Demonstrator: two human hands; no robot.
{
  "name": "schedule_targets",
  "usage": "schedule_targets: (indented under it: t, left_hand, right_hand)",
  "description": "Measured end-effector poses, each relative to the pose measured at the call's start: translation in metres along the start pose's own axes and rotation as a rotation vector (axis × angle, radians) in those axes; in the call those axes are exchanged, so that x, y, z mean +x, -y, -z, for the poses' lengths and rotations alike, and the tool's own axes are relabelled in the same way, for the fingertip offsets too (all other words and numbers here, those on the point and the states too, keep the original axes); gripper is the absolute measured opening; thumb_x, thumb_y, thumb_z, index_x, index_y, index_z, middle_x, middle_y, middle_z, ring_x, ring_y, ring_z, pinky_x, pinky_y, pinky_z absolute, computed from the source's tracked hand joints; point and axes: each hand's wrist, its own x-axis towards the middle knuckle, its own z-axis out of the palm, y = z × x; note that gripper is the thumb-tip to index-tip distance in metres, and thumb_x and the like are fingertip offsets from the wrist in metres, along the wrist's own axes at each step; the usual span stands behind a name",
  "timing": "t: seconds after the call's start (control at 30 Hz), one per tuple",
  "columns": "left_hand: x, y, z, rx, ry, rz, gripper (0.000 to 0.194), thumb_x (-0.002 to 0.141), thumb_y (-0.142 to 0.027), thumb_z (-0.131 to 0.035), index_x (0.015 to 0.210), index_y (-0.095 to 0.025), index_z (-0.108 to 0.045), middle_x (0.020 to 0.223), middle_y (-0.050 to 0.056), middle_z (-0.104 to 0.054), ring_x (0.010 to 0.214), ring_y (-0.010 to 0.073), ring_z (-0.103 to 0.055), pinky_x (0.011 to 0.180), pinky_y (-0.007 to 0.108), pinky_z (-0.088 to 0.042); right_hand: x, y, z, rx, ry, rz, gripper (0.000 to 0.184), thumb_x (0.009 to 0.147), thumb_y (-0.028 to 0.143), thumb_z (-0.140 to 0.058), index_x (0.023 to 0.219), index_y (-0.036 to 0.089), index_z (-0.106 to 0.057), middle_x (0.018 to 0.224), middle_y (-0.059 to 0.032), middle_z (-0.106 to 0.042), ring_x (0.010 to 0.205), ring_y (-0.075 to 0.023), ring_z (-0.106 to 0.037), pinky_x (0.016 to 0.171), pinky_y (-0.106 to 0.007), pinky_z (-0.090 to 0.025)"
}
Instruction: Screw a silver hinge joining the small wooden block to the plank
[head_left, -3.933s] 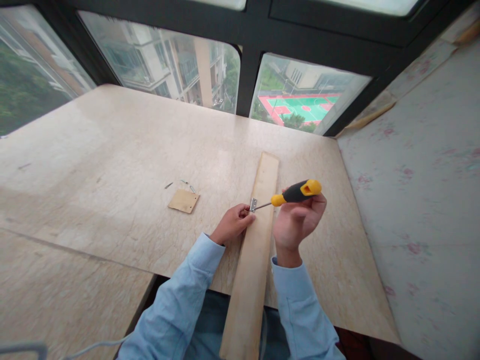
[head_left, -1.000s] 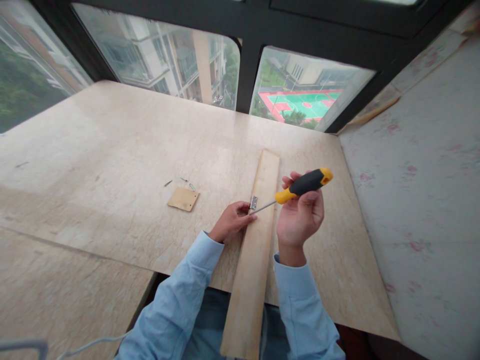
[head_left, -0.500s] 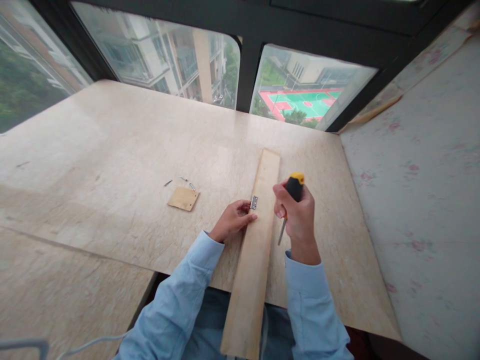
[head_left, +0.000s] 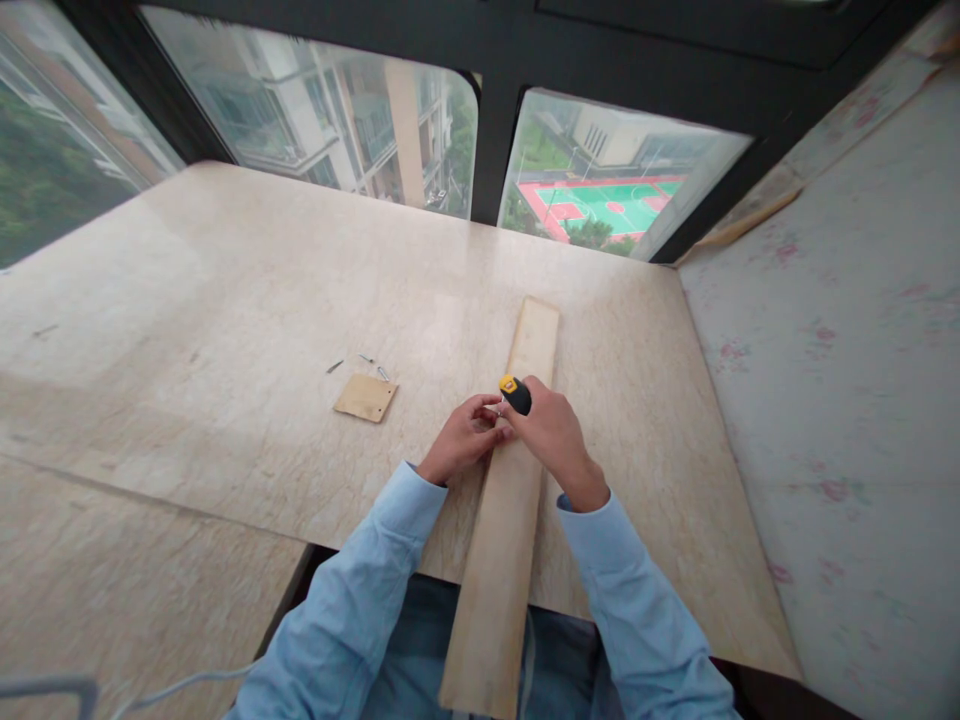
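Note:
A long pale wooden plank [head_left: 502, 540] lies on the stone slab [head_left: 262, 300], its near end overhanging towards me. My right hand [head_left: 551, 435] is closed round a screwdriver with a yellow and black handle [head_left: 514, 393], held upright at the plank's left edge. My left hand [head_left: 463, 445] rests curled against that same edge, fingertips pinched right beside the screwdriver. The small metal hinge seen there earlier is hidden behind the hands. Both sleeves are light blue.
A small square of thin wood [head_left: 366, 397] lies on the slab to the left, with a few loose screws [head_left: 371, 364] just beyond it. Dark-framed windows [head_left: 495, 140] close off the far side. A patterned wall [head_left: 847, 330] stands at the right.
My right hand turned the screwdriver from lying sideways to pointing down, then moved left to the plank's edge beside my left hand. The hinge is now covered.

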Motion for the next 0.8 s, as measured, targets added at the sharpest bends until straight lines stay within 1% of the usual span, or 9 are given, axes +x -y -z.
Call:
schedule_targets:
  t: [0.13, 0.27, 0.47, 0.57, 0.67, 0.8]
  left_hand:
    - [0.000, 0.000, 0.001, 0.033, -0.003, -0.015, 0.056, 0.069, -0.035, -0.080, 0.116, -0.013, -0.061, 0.089, 0.006, -0.066, 0.083, 0.0180, -0.063, 0.071, 0.028, -0.050]
    - [-0.001, -0.003, 0.000, 0.030, 0.017, 0.002, 0.054, 0.071, -0.037, -0.077, 0.116, -0.013, -0.060, 0.087, 0.005, -0.065, 0.077, 0.0167, -0.062, 0.065, 0.026, -0.048]
    - [-0.001, -0.007, -0.002, 0.049, 0.013, -0.020, 0.043, 0.071, -0.037, -0.074, 0.106, -0.015, -0.062, 0.084, 0.002, -0.062, 0.073, 0.0146, -0.059, 0.063, 0.024, -0.046]
    - [-0.001, -0.008, -0.002, 0.060, 0.003, -0.024, 0.039, 0.071, -0.036, -0.074, 0.101, -0.015, -0.062, 0.082, 0.002, -0.061, 0.073, 0.0143, -0.058, 0.063, 0.024, -0.046]
    - [-0.001, -0.008, -0.002, 0.061, 0.001, -0.010, 0.038, 0.071, -0.035, -0.074, 0.101, -0.014, -0.062, 0.081, 0.002, -0.060, 0.070, 0.0137, -0.057, 0.061, 0.024, -0.045]
    - [-0.003, -0.008, -0.001, 0.034, 0.016, -0.001, 0.047, 0.071, -0.034, -0.076, 0.111, -0.014, -0.061, 0.085, 0.003, -0.063, 0.074, 0.0149, -0.059, 0.064, 0.025, -0.047]
  right_hand:
    - [-0.003, 0.006, 0.001, -0.099, 0.004, -0.017, 0.026, 0.092, 0.044, -0.055, 0.103, 0.021, -0.059, 0.089, -0.0113, -0.074, 0.081, -0.0275, -0.071, 0.057, -0.028, -0.034]
    - [-0.006, 0.009, 0.001, -0.146, 0.012, -0.007, 0.025, 0.094, 0.043, -0.053, 0.104, 0.020, -0.057, 0.089, -0.0118, -0.074, 0.081, -0.0275, -0.072, 0.056, -0.028, -0.036]
    - [-0.006, 0.004, -0.003, -0.134, 0.002, 0.133, 0.013, 0.097, 0.029, -0.048, 0.098, 0.020, -0.056, 0.090, -0.0101, -0.073, 0.082, -0.0238, -0.071, 0.058, -0.028, -0.035]
    - [-0.006, 0.003, -0.002, -0.130, 0.003, 0.166, 0.006, 0.094, 0.023, -0.052, 0.095, 0.019, -0.056, 0.089, -0.0096, -0.073, 0.080, -0.0225, -0.070, 0.058, -0.028, -0.033]
    - [-0.008, 0.002, 0.002, -0.113, -0.028, 0.191, 0.004, 0.092, 0.021, -0.054, 0.094, 0.019, -0.057, 0.087, -0.0093, -0.073, 0.076, -0.0220, -0.068, 0.057, -0.028, -0.031]
    - [-0.009, 0.000, 0.014, -0.008, -0.123, 0.184, 0.007, 0.091, 0.025, -0.056, 0.092, 0.019, -0.060, 0.082, -0.0083, -0.072, 0.073, -0.0217, -0.066, 0.057, -0.028, -0.031]
